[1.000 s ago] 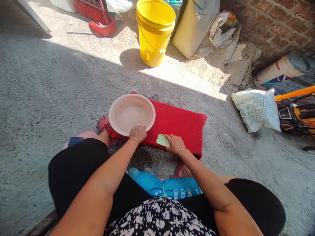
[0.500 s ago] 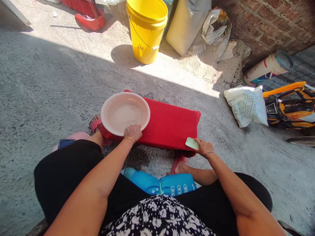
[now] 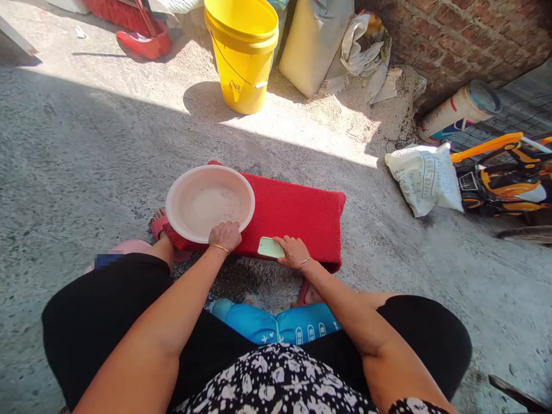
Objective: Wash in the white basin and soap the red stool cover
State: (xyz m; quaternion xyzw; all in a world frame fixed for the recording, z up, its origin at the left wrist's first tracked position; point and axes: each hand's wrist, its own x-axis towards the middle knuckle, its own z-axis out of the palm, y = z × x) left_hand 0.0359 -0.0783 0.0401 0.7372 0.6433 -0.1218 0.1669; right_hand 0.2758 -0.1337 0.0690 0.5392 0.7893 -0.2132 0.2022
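A thick red mat (image 3: 297, 210) lies spread before me, its near edge hanging over whatever supports it. On its left part rests a pale pink basin (image 3: 171, 201) holding what looks like cloudy water. My left hand (image 3: 225, 236) is closed over the basin's near right rim. Just to the right, my right hand (image 3: 294, 253) grips one end of a pale green scrub brush (image 3: 271, 247), which lies flat at the mat's near edge. The underside of the brush is hidden.
Beyond the mat stands a yellow bucket (image 3: 244, 69). Sacks (image 3: 314, 52) lean near a brick wall (image 3: 466, 40). To the right are a white bag (image 3: 425, 178) and an orange-black machine (image 3: 500, 184). A red dustpan (image 3: 144, 46) sits far left. Wet floor shows below the mat.
My right hand has slid the scrub brush left along the mat's near edge, from its right corner to near the basin. My left hand stays on the basin rim. The view has shifted slightly.
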